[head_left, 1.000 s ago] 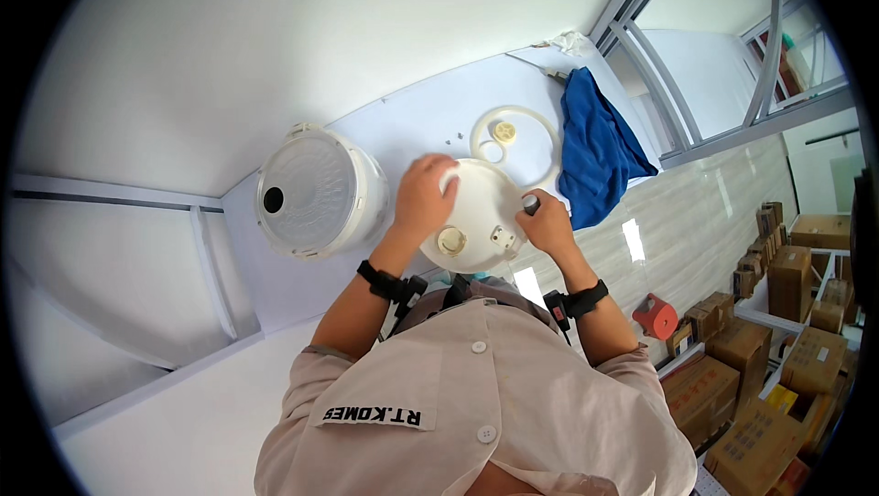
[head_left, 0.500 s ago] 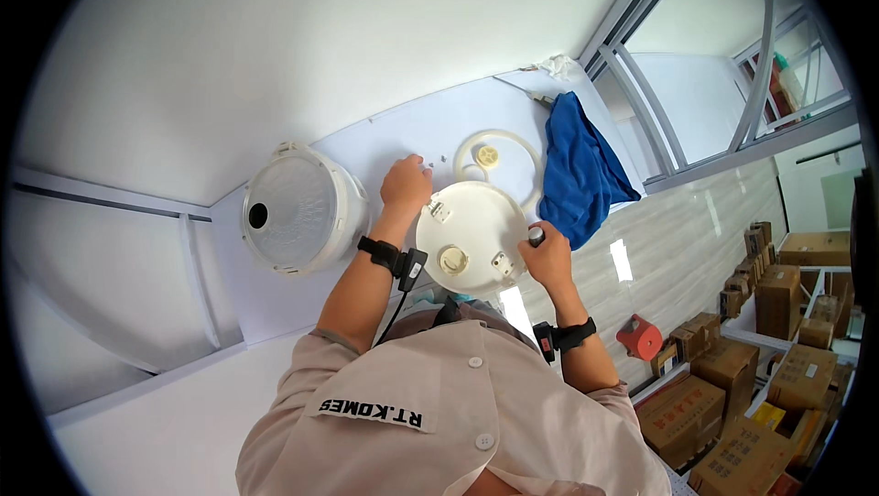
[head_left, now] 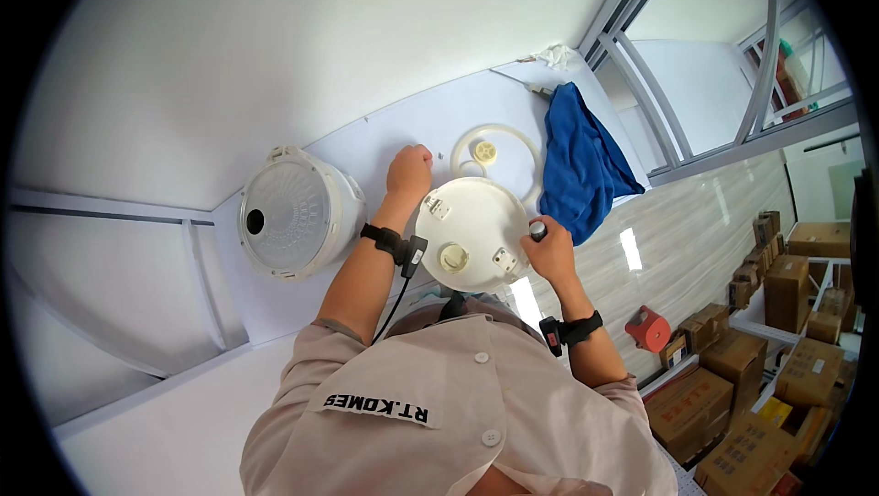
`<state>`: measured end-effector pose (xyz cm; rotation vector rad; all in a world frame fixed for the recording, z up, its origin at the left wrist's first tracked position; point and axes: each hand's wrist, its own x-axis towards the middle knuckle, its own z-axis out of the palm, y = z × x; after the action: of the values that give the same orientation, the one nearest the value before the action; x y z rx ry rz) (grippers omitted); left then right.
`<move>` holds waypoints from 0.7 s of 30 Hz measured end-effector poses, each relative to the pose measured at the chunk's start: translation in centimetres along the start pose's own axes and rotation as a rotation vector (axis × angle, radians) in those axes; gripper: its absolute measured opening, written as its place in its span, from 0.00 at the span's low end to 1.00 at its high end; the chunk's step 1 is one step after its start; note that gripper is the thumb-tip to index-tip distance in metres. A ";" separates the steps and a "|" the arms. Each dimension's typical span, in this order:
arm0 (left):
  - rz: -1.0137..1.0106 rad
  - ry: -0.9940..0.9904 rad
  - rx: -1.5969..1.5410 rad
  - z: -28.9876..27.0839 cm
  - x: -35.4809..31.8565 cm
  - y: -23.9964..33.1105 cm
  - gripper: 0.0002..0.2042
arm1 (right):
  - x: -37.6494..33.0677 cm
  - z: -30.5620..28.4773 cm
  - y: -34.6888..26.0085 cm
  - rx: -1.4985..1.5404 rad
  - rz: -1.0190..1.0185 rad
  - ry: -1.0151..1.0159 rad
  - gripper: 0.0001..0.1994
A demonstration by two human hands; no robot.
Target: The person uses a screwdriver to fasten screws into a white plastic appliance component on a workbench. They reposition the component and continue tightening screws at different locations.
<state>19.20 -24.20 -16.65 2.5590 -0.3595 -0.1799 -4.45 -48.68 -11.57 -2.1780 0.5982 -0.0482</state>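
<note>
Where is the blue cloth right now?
In the head view, the blue cloth lies on the white table, right of the ring-shaped part and beyond the right hand.

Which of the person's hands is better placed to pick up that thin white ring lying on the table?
Probably the left hand. It rests as a fist on the table just beside the white ring and looks empty. The right hand is at the round white lid, its fingers around a small dark object, so it is busy.
</note>
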 end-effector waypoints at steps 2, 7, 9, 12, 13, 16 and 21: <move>0.006 0.034 -0.062 -0.1 -0.1 0.0 0.05 | 0.3 0.2 0.5 -0.018 -0.010 0.003 0.15; 0.179 0.087 -0.318 -3.7 -3.6 3.0 0.07 | 0.5 -0.1 -0.1 -0.010 -0.002 -0.001 0.15; 0.310 0.031 -0.214 -6.0 -6.2 4.1 0.07 | 0.6 -0.2 -0.4 -0.007 -0.014 0.001 0.15; 0.453 0.003 -0.062 -6.6 -9.4 3.6 0.06 | 0.9 -0.1 -0.2 -0.005 -0.026 -0.009 0.15; 0.492 0.002 -0.012 -6.5 -10.0 3.2 0.06 | 1.0 0.0 -0.2 -0.008 -0.028 -0.011 0.15; 0.536 0.051 0.002 -5.9 -10.6 2.6 0.05 | 1.2 0.1 -0.1 -0.015 -0.031 -0.018 0.16; 0.568 0.137 0.026 -5.4 -10.4 2.8 0.04 | 1.1 0.2 0.2 -0.047 -0.068 0.004 0.17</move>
<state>9.74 -20.81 -10.03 2.3660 -1.0119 0.2093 -3.47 -49.14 -12.06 -2.2440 0.5319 -0.0751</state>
